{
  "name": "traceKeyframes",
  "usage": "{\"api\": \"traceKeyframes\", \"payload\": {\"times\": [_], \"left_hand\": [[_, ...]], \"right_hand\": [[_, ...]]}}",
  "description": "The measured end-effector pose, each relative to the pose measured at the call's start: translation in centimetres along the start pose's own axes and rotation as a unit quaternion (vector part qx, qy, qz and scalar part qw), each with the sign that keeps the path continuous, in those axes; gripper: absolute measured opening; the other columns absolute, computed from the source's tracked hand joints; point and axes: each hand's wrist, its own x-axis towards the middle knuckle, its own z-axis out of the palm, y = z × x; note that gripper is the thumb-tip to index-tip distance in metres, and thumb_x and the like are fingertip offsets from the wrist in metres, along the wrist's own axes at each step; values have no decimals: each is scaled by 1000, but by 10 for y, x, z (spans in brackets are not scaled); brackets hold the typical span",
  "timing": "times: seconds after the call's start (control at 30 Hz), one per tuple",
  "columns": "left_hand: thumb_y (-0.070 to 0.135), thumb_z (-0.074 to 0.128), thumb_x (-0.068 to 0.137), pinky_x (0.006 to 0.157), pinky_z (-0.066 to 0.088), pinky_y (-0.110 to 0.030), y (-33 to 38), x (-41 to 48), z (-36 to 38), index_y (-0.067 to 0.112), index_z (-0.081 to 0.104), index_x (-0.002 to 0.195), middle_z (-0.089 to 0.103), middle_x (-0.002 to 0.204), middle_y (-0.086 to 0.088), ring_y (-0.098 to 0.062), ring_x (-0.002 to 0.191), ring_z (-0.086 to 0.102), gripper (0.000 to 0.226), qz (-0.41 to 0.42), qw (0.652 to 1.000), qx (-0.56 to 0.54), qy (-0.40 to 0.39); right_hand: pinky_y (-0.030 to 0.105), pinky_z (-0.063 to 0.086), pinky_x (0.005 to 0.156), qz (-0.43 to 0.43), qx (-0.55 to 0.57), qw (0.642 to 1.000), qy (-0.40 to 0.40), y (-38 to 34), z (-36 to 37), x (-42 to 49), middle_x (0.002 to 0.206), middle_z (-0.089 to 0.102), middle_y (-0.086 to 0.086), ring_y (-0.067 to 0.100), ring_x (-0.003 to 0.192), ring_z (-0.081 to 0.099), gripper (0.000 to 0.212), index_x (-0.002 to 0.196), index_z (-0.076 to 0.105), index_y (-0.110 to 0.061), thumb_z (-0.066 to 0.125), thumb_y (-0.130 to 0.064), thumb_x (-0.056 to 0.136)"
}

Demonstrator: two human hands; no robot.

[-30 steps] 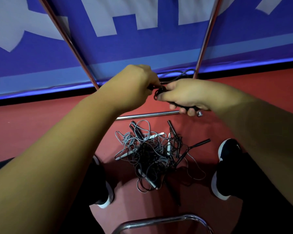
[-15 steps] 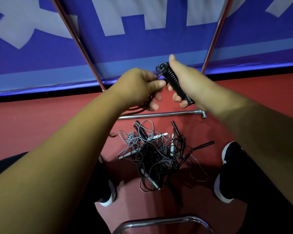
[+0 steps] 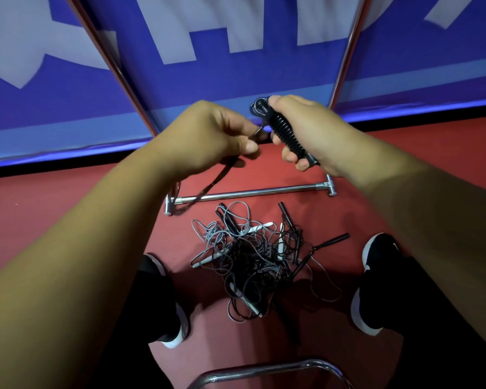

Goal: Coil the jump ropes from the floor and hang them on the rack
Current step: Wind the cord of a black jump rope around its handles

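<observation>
Red floor, blue banner behind. Up in the air the right hand wraps its fingers round a black ribbed handle, tilted, top end up-left. The left hand pinches the cord, drooping down-left over the rack's bottom bar. Tangled rope pile sits between the shoes.

Right hand grips rope-wound handle; left hand pinches rope.

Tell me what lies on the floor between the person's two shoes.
In the head view, a tangled pile of jump ropes, black and grey cords, lies on the red floor between the left shoe and right shoe.
</observation>
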Motion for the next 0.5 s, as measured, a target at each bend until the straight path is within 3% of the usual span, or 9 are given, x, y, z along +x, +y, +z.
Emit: {"api": "traceKeyframes", "payload": {"times": [0.07, 0.13, 0.2, 0.27, 0.33, 0.43, 0.5], "left_hand": [[5, 80, 89, 69, 59, -19, 0, 1, 1, 15, 77, 93, 78, 76, -2, -4, 67, 75, 11, 26, 985, 172, 17], [6, 75, 90, 70, 57, -18, -3, 4, 5, 19, 73, 93, 76, 73, 2, 0, 61, 72, 13, 48, 953, 295, 50], [5, 64, 94, 62, 59, -23, -6, 5, 11, 17, 70, 97, 75, 73, 0, -3, 56, 72, 13, 39, 949, 295, 103], [7, 58, 100, 53, 58, -23, -7, 6, 14, 9, 65, 101, 75, 76, -8, -11, 56, 73, 8, -13, 980, 164, 111], [9, 59, 104, 57, 61, -29, -4, 8, 14, 1, 64, 102, 71, 77, -12, -16, 59, 69, 10, -76, 995, -32, 62], [27, 57, 105, 59, 46, -28, -1, 11, 4, 2, 66, 116, 47, 67, 1, -12, 58, 45, 29, -137, 952, -273, -8], [40, 50, 107, 69, 51, -32, -1, 11, -3, 3, 67, 120, 35, 62, 7, -10, 59, 46, 42, -172, 930, -324, -37]], "right_hand": [[25, 35, 49, -2, -22, 1000, -6, 4, 2, -1, 86, 65, 5, 21, 52, 51, 32, 109, 64, -25, 51, -53, 102], [25, 35, 48, -3, -28, 1000, -8, 6, 4, -1, 85, 65, 4, 21, 53, 51, 33, 110, 65, -25, 52, -54, 101], [25, 35, 48, -14, -19, 1000, -4, 6, 5, -1, 85, 65, 3, 21, 53, 51, 30, 109, 65, -28, 51, -55, 102], [24, 36, 48, -27, -11, 1000, 0, 5, 5, -1, 86, 65, 4, 21, 53, 52, 28, 110, 65, -32, 51, -56, 104], [25, 37, 47, -32, -13, 999, 4, 6, 5, 0, 87, 65, 4, 21, 54, 53, 29, 112, 65, -32, 52, -57, 105], [26, 40, 48, -33, -24, 999, -4, 8, 3, 0, 89, 66, 4, 21, 56, 55, 32, 114, 64, -31, 52, -59, 105], [26, 40, 50, -28, -19, 999, -16, 8, 2, -1, 90, 65, 3, 20, 58, 56, 34, 116, 63, -31, 53, -61, 104]]}}
